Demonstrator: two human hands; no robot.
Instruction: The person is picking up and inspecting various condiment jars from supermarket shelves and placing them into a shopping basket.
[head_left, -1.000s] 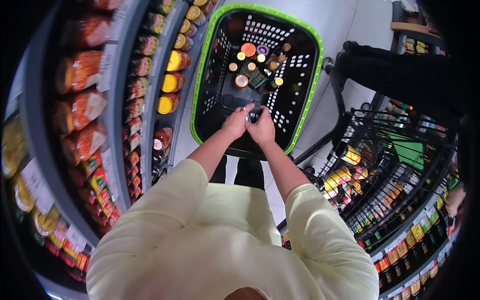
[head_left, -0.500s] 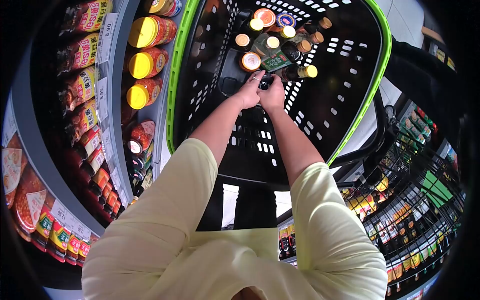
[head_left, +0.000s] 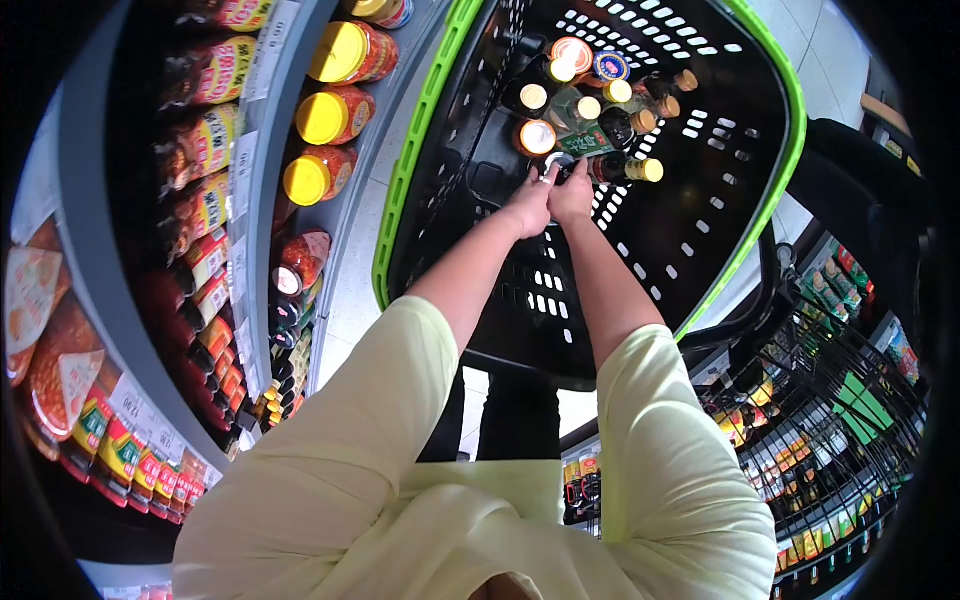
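Observation:
Both my hands are together, low inside a black shopping basket with a green rim [head_left: 405, 160]. My left hand [head_left: 530, 204] and my right hand [head_left: 572, 194] have their fingers curled round a small dark container [head_left: 564, 160], mostly hidden by the fingers. Just beyond them stands a jar with a white-and-orange lid [head_left: 537, 137]. To the right of my right hand, a dark bottle with a yellow cap [head_left: 645, 170] leans outward. Several more bottles and jars crowd behind, among them an orange-lidded jar [head_left: 572, 54] and a blue-lidded jar [head_left: 611, 67].
At the left, shelves hold yellow-lidded jars [head_left: 324, 118], sauce packets [head_left: 210, 135] and price tags [head_left: 243, 165]. A black wire rack [head_left: 850, 420] with goods behind it is at the right. Pale floor tiles [head_left: 820, 50] show beyond the basket.
My view has shifted, so the basket and shelves appear farther right, the basket's contents also a little lower. Both hands remain together at the dark container.

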